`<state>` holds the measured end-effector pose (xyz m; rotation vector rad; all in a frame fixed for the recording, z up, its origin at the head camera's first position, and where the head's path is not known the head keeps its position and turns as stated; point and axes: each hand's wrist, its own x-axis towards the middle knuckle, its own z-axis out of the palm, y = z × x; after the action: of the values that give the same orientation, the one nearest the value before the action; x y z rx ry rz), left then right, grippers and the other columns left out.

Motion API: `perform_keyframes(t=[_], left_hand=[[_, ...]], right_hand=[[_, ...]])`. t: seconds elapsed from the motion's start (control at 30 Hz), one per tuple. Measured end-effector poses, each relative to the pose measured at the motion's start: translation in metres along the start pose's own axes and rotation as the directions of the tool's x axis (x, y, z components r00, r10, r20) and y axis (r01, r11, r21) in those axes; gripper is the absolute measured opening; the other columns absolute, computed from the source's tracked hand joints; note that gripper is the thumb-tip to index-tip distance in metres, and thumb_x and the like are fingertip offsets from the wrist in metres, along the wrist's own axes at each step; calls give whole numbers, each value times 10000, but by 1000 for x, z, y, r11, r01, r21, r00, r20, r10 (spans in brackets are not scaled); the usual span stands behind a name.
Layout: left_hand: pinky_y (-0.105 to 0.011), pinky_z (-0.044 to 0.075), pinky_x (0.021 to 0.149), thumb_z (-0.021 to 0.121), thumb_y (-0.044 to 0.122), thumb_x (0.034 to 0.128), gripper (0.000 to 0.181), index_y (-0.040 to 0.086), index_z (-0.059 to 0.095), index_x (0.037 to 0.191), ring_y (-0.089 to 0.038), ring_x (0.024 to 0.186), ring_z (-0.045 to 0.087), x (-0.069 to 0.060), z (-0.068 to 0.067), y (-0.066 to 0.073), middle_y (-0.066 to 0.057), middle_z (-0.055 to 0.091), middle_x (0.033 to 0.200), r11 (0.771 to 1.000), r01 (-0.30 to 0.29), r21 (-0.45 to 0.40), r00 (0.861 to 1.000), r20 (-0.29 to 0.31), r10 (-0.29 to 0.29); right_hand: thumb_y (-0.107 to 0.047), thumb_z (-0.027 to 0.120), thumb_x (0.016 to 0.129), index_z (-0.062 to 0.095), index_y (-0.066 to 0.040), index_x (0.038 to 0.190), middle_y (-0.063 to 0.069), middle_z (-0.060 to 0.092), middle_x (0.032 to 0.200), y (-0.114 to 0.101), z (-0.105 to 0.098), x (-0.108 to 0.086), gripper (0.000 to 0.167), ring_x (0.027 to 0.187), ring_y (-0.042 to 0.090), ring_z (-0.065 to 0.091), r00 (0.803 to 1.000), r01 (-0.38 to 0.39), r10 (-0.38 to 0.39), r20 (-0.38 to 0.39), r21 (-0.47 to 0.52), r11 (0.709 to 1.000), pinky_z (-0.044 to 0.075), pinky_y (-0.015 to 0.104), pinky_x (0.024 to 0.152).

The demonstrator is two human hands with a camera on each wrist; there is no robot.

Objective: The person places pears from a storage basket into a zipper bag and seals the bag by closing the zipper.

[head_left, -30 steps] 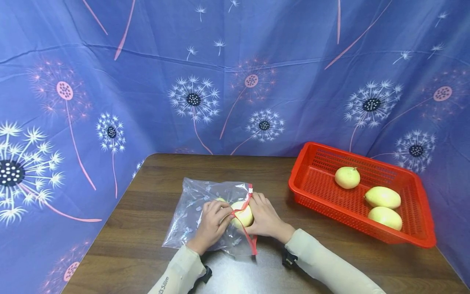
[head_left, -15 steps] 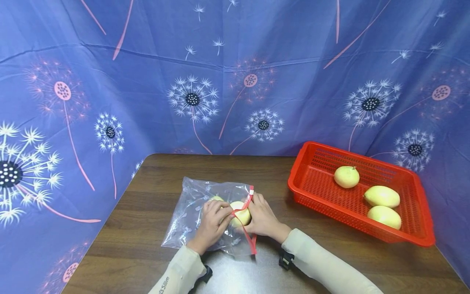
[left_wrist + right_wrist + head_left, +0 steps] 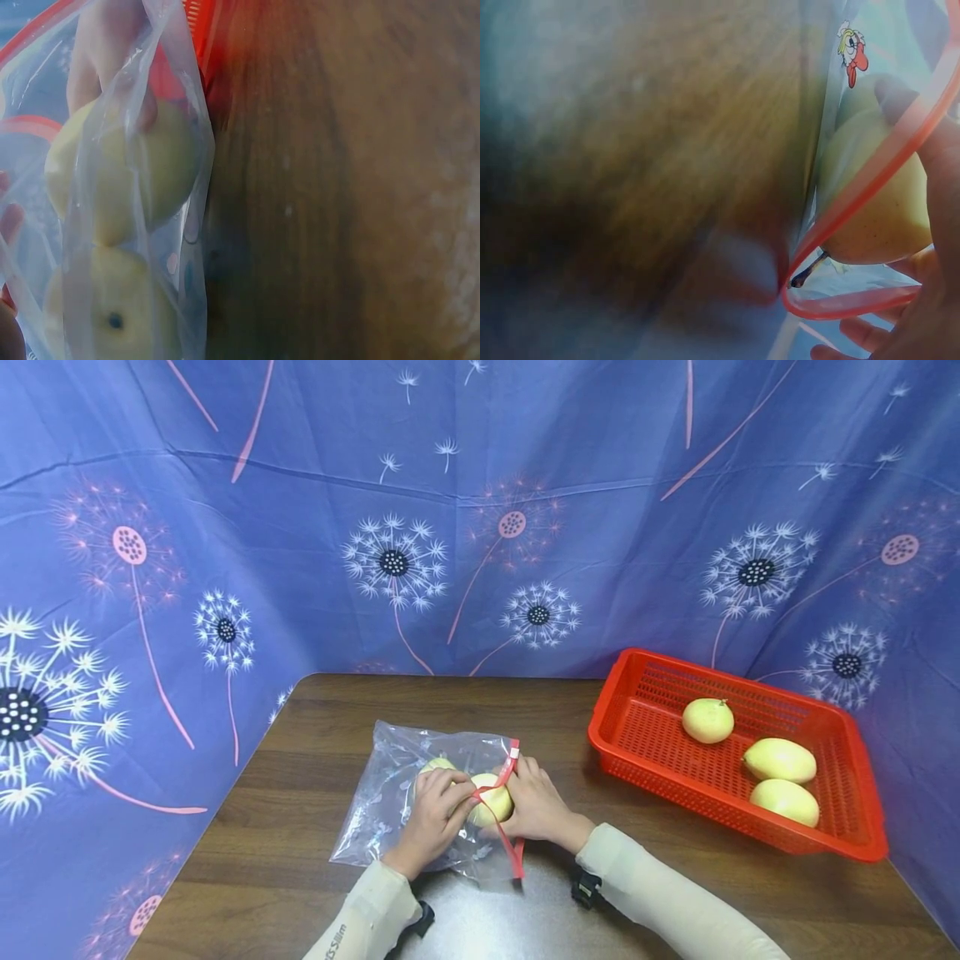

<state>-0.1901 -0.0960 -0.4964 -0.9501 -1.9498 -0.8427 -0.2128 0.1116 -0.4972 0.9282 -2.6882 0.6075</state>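
A clear zip bag with a red zip edge lies flat on the table. Through its mouth reaches my right hand, fingers and thumb curled round a pale yellow pear. My left hand pinches the bag's red zip edge near that pear. Deeper inside is a second pear, partly hidden by the left hand. The left wrist view shows the held pear touching the other pear behind the plastic. A dark stem on the held pear points toward the bag's mouth in the right wrist view.
To the right, a red plastic basket holds three more pears. The wooden table ends at a blue dandelion-print cloth behind it and at the left.
The pear in my right hand has moved slightly left, deeper into the bag, and the second pear shows more beyond my left hand. My left hand stays in place on the zip edge.
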Motion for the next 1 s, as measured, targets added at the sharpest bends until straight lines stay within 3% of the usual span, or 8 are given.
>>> perform_keyframes(t=[0.3,0.63,0.83,1.0], left_hand=[[-443,375,831,470,354,1053,333,123,671,923,-201,903,586,0,-1,0,-11,632,951,1000,4,1,1000,6,-4],[-432,383,810,479,348,1050,317,120,669,938,-212,894,593,0,-1,0,-20,626,937,1000,5,0,1000,-7,-5],[-429,378,815,478,350,1049,315,121,667,945,-209,879,588,0,-1,-2,-21,624,939,1000,7,-2,1000,-4,-7],[-427,376,816,475,357,1048,320,122,669,949,-209,876,587,-1,-1,-1,-22,628,941,1000,9,0,1000,-1,-9]], right_hand=[[-600,863,583,617,-38,1173,168,506,1190,1,-9,-2,852,1064,315,470,999,15,-14,50,-22,1000,447,483,863],[-570,854,610,557,-80,1316,209,474,1355,3,-30,-6,909,1184,369,463,992,47,-42,122,-44,998,444,549,934],[-557,879,566,584,-96,1259,215,493,1324,3,-40,-10,883,1159,379,492,991,99,-92,101,-73,992,463,546,895],[-560,872,586,578,-117,1287,202,486,1347,4,-44,-12,879,1171,366,490,989,87,-78,122,-72,994,461,542,888]])
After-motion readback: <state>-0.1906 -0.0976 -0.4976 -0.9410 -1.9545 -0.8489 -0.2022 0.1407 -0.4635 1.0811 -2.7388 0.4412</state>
